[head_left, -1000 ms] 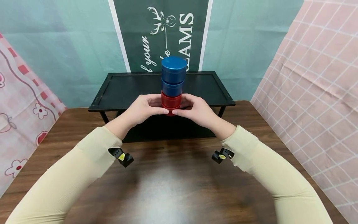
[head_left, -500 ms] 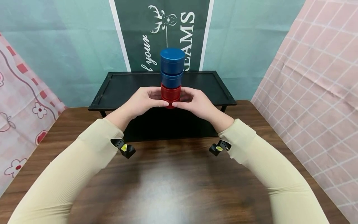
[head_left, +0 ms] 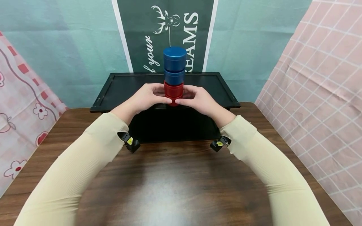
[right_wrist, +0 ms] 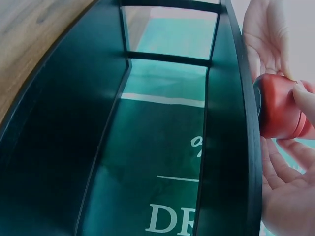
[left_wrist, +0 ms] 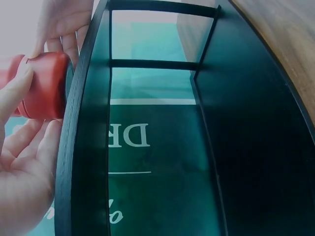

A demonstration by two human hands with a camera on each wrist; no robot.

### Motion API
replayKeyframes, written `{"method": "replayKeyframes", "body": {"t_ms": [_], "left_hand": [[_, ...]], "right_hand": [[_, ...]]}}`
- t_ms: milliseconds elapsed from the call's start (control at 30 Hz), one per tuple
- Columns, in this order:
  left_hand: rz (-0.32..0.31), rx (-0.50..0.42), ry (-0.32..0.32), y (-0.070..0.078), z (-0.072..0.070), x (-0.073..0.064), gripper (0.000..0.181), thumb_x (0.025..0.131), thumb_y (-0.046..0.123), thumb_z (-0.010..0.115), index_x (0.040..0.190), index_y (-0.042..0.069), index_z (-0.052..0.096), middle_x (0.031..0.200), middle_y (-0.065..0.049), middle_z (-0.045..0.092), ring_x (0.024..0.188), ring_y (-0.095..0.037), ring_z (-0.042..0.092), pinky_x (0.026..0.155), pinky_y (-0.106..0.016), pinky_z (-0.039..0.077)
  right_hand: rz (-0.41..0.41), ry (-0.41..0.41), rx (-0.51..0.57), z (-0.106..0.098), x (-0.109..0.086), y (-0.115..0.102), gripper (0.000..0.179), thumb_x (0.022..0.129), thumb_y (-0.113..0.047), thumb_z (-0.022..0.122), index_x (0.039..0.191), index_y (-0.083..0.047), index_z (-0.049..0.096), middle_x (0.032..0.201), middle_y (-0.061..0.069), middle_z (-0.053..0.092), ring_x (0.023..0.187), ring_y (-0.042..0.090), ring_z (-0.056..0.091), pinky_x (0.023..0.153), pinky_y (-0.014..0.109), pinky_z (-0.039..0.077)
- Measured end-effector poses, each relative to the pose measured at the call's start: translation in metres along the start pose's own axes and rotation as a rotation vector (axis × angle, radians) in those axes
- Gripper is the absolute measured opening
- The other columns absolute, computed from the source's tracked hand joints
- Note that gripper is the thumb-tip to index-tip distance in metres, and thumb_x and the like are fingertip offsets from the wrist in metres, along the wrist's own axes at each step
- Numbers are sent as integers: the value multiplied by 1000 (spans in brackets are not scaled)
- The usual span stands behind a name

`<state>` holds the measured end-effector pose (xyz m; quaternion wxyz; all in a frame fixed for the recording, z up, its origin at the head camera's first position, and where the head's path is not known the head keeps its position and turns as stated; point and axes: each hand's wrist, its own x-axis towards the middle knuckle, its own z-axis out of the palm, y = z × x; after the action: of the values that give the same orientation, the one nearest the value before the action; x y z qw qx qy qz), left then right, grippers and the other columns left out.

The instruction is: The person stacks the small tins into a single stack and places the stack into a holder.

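My left hand [head_left: 148, 96] and right hand [head_left: 202, 99] grip a red cylindrical canister [head_left: 173, 90] from both sides. Both thumbs press its near face; the fingers curl behind, partly hidden. On top of it stands a blue cylindrical canister [head_left: 174, 62], upright, with a groove round its middle. The stack is at the front edge of a black two-tier shelf [head_left: 124, 91]. In the left wrist view the red canister [left_wrist: 47, 86] has its base close to the upper board's edge [left_wrist: 74, 128]; whether it touches I cannot tell. The right wrist view shows the red canister [right_wrist: 280, 105] likewise.
The shelf stands at the back of a brown wooden table [head_left: 169, 175], its lower board [head_left: 172, 125] below the stack. A teal cloth [head_left: 85, 50] with a dark green printed panel hangs behind. Patterned pink cloths flank the table, one checked [head_left: 319, 81], one flowered [head_left: 25, 103].
Both hands have moved forward together, carrying the stacked canisters from in front of the shelf to its upper board's front edge. The grip looks the same.
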<state>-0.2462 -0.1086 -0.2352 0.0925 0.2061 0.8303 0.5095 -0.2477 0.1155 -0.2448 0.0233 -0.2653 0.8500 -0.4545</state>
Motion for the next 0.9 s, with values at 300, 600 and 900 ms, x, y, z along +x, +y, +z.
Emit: {"method": "replayKeyframes", "body": {"t_ms": [300, 600, 900], "left_hand": [[-25, 10, 45, -7, -3, 9, 57, 83, 27, 72, 133, 8, 50, 129, -7, 55, 117, -20, 51, 104, -42, 35], [-37, -13, 52, -11, -4, 11, 58, 83, 24, 72, 134, 7, 49, 130, -9, 54, 119, -22, 48, 105, -41, 33], [-70, -26, 43, -7, -9, 8, 59, 84, 22, 70, 135, 5, 46, 132, -10, 51, 120, -20, 46, 104, -38, 35]], "right_hand": [[23, -10, -12, 2, 14, 6, 54, 86, -31, 68, 133, -11, 51, 121, 5, 60, 106, 15, 57, 94, 34, 45], [60, -25, -10, 4, 20, 5, 56, 86, -32, 67, 135, -11, 49, 125, 6, 58, 110, 18, 56, 97, 36, 43], [52, -26, -17, 9, 23, 0, 53, 88, -30, 65, 134, -9, 50, 124, 7, 58, 109, 18, 56, 96, 35, 43]]}}
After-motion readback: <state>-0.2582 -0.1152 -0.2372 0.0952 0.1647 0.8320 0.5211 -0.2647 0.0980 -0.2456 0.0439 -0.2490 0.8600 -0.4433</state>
